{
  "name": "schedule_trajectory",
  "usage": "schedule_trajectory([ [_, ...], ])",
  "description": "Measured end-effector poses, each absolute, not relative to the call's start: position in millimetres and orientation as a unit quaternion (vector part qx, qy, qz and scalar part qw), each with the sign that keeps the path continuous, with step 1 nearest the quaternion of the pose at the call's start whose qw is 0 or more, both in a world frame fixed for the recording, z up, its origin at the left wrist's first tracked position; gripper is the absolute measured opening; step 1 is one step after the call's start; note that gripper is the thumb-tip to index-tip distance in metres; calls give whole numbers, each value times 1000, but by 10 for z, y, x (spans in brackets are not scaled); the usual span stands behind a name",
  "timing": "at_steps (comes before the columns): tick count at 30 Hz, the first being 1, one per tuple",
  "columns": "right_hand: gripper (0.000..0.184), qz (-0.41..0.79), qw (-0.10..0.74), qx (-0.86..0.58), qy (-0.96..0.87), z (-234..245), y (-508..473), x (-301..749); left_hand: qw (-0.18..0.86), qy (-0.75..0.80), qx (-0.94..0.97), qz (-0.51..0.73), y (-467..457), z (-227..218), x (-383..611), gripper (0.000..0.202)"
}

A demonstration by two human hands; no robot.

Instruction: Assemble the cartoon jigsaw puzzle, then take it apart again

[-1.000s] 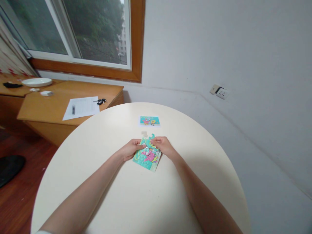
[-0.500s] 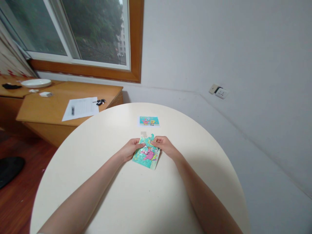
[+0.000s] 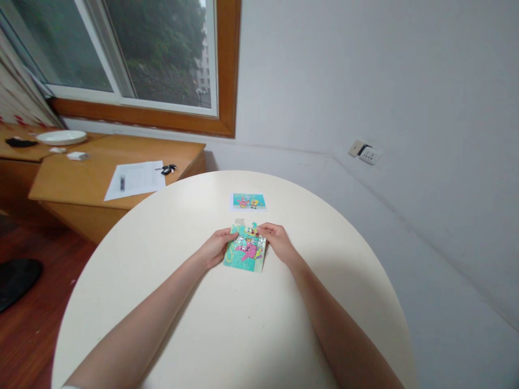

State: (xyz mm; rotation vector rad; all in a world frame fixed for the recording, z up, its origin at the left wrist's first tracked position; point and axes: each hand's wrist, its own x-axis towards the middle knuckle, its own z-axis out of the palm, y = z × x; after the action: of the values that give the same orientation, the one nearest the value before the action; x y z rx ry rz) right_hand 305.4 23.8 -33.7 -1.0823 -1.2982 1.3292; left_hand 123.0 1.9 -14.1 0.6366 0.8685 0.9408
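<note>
A small jigsaw puzzle (image 3: 245, 256) with pink and yellow cartoon figures on turquoise is tilted above the table. My left hand (image 3: 217, 247) is closed on its left edge, thumb on the front and fingers behind. At the upper right edge, my right hand (image 3: 278, 240) pinches the puzzle; its fingertips are partly hidden. A turquoise puzzle piece (image 3: 254, 225) shows at the top edge beside my right fingers. Just beyond lies a greyish puzzle piece (image 3: 239, 221). Farther back is a picture card (image 3: 248, 201) with matching figures.
The round white table (image 3: 194, 319) carries these things. To the left, a wooden desk (image 3: 85, 181) holds a paper sheet (image 3: 135, 181), keys (image 3: 167, 170), a white box (image 3: 77, 155) and a white plate (image 3: 61, 137). A wall socket (image 3: 368, 155) is on the right.
The puzzle has turned slightly and its lower edge has risen. My right thumb has moved from over the puzzle's upper part to its right edge. My left hand keeps its hold.
</note>
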Motion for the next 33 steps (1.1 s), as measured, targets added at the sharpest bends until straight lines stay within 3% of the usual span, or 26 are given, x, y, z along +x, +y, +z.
schedule_trajectory([
  [13,34,546,517,-421,-507,-405,291,3091,759,382,290,440,26,-183,1205,7],
  [21,41,526,491,-453,-526,-375,286,3071,761,378,302,432,33,-201,1201,9],
  [33,30,428,454,-412,-664,-382,218,2930,765,352,378,384,6,-238,1204,29],
])
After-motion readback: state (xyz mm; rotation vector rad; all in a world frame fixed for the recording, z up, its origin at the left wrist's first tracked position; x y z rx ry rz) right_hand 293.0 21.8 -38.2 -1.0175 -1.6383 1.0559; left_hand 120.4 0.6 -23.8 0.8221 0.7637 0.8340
